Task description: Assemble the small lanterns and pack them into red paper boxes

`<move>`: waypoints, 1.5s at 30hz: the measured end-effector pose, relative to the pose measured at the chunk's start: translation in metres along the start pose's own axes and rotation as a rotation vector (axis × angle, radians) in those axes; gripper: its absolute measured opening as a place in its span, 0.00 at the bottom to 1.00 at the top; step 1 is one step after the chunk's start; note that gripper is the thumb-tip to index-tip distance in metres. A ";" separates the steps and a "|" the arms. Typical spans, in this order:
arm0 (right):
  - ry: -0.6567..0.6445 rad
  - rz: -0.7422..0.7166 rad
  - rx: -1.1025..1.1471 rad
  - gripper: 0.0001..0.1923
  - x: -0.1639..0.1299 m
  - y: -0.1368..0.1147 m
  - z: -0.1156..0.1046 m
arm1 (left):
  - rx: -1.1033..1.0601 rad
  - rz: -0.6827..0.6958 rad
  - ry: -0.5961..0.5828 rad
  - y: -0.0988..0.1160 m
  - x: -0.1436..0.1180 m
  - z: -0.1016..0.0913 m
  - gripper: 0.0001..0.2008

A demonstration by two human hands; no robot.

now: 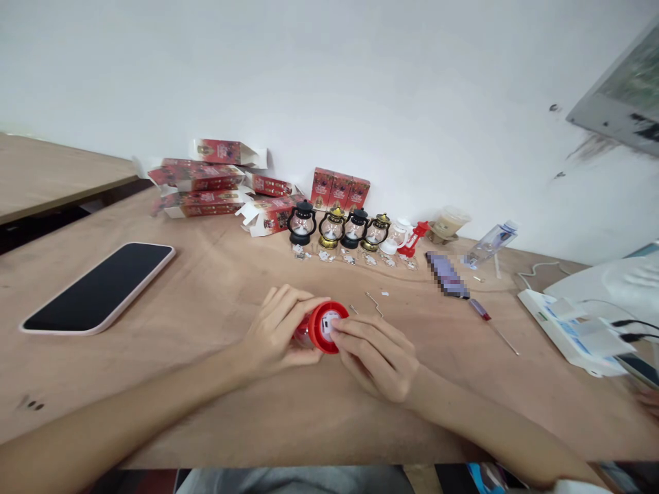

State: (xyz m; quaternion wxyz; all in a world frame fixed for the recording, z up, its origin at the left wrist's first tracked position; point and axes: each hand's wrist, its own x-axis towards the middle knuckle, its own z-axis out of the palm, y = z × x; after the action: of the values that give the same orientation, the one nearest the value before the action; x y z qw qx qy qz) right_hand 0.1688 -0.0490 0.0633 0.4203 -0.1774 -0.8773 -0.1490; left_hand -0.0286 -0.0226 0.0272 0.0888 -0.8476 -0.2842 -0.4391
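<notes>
My left hand (275, 329) grips a small red toy lantern (320, 328) lying on its side on the wooden table (216, 288), its round red base turned toward me. My right hand (375, 357) has its fingertips on the white patch in the middle of that base. A thin bent wire (375, 302) lies just beyond my right hand. A red-handled screwdriver (490, 322) rests to the right.
A row of small lanterns (355, 230) stands at the back, with red boxes (216, 185) stacked behind and to the left. A phone in a pink case (100, 287) lies at the left. White items and cables (581, 329) sit at the right edge.
</notes>
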 end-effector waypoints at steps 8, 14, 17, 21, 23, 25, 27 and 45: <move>-0.005 -0.011 -0.001 0.06 0.003 -0.001 -0.002 | -0.011 -0.005 -0.007 -0.001 -0.002 0.001 0.22; -0.036 -0.004 -0.037 0.06 0.005 -0.003 -0.005 | -0.015 0.018 -0.016 -0.001 -0.001 0.001 0.22; -0.050 -0.002 -0.052 0.07 0.007 -0.005 -0.007 | -0.017 0.017 -0.016 0.000 -0.001 0.001 0.22; -0.072 0.027 -0.035 0.07 0.008 -0.008 -0.009 | -0.018 0.024 -0.012 0.000 -0.002 0.001 0.22; -0.067 0.038 -0.036 0.07 0.007 -0.009 -0.009 | -0.015 0.034 -0.006 -0.001 -0.002 0.002 0.22; -0.050 0.020 -0.068 0.07 0.006 -0.009 -0.009 | -0.017 0.036 -0.003 -0.001 -0.002 0.002 0.22; -0.040 -0.020 -0.120 0.07 0.004 -0.008 -0.008 | -0.022 0.032 -0.002 -0.001 -0.001 0.002 0.22; -0.052 -0.120 -0.170 0.07 -0.005 -0.008 -0.006 | -0.040 0.031 -0.028 -0.001 -0.002 0.001 0.22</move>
State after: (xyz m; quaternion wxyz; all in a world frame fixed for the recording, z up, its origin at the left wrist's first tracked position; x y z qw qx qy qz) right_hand 0.1723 -0.0596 0.0619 0.3709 -0.1632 -0.8813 -0.2431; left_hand -0.0294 -0.0227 0.0253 0.0747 -0.8595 -0.2637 -0.4313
